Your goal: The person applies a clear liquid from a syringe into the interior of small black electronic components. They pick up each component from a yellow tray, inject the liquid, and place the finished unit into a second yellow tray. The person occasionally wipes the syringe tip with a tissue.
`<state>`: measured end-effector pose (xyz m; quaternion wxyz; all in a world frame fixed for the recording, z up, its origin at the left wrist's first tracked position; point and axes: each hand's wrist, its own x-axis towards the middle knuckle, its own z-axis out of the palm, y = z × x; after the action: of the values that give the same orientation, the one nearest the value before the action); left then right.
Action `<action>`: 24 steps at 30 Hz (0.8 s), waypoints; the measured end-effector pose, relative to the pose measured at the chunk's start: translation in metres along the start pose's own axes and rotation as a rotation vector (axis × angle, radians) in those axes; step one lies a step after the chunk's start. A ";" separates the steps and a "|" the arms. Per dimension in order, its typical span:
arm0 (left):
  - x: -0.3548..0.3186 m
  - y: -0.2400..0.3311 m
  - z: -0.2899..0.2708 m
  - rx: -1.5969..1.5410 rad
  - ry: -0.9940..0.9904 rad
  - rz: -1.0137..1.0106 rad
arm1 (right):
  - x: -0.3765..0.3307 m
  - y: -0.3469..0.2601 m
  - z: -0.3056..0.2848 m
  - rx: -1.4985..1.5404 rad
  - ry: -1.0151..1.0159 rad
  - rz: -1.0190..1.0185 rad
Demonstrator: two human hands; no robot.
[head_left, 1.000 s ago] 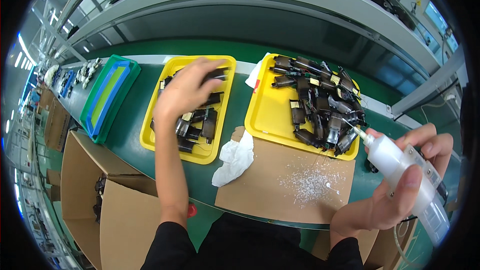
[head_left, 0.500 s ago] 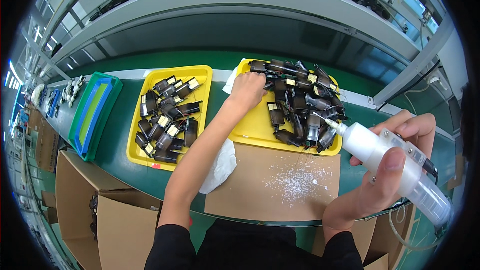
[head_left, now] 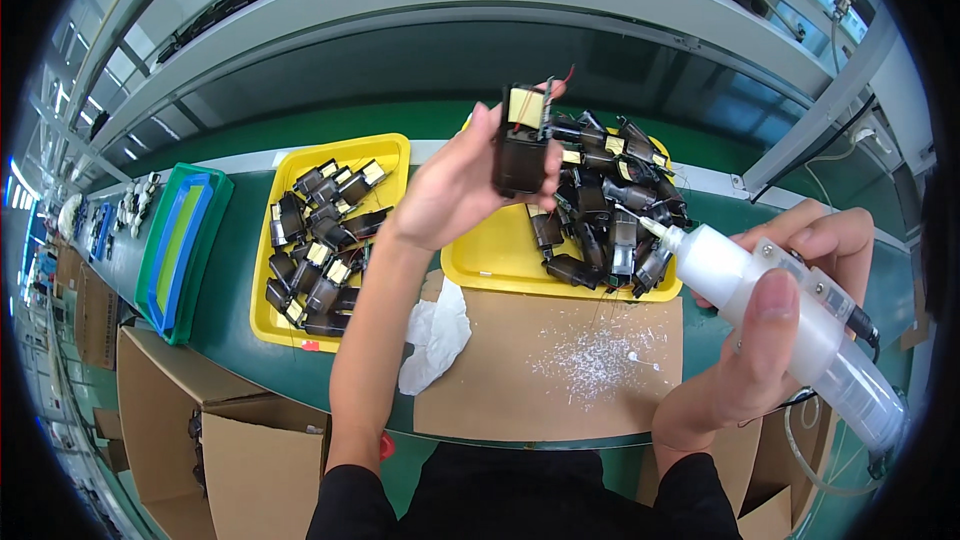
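My left hand (head_left: 448,185) grips a dark, see-through plastic housing (head_left: 520,162) and holds it up in front of the right-hand yellow tray (head_left: 490,258). A cream pad sits at the housing's top, with a thin red wire beside it. In my right hand (head_left: 740,370) is a white dispensing syringe (head_left: 715,265) with a clear rear barrel and a metal clamp. Its thin nozzle points up and left, toward the dark housings (head_left: 620,235) heaped in that tray. Whether the nozzle touches any of them I cannot tell.
A second yellow tray (head_left: 262,305) with similar housings stands to the left. Nested green and blue trays (head_left: 170,280) lie beyond it. A cardboard sheet (head_left: 470,395) strewn with white specks lies in front, by a crumpled white tissue (head_left: 437,340). Cardboard boxes (head_left: 265,470) stand below the bench.
My left hand has lifted a dark housing out of the right-hand tray and turned it upright. The syringe in my right hand has shifted only slightly.
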<state>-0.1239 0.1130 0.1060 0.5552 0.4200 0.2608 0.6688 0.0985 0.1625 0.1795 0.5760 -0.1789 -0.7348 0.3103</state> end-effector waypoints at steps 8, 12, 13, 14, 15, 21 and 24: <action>0.002 -0.008 0.038 -0.028 -0.217 0.120 | -0.005 -0.005 0.013 0.100 0.094 0.026; -0.001 -0.003 0.041 0.054 -0.238 0.134 | -0.008 -0.008 0.014 0.109 0.071 0.080; -0.001 -0.005 0.040 0.059 -0.229 0.140 | -0.008 -0.007 0.014 0.105 0.061 0.077; 0.000 -0.006 0.040 0.052 -0.212 0.153 | -0.008 -0.006 0.013 0.101 0.050 0.072; 0.000 -0.007 0.041 0.045 -0.195 0.165 | -0.007 -0.005 0.009 0.098 0.024 0.059; -0.003 -0.004 0.038 0.051 -0.206 0.109 | -0.007 -0.006 0.016 0.110 0.057 0.110; -0.003 -0.006 0.038 0.009 -0.233 0.110 | -0.008 -0.003 0.020 0.108 0.093 0.115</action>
<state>-0.0885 0.1072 0.1202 0.5423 0.5110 0.1744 0.6437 0.0822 0.1503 0.1732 0.5996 -0.2038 -0.6779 0.3733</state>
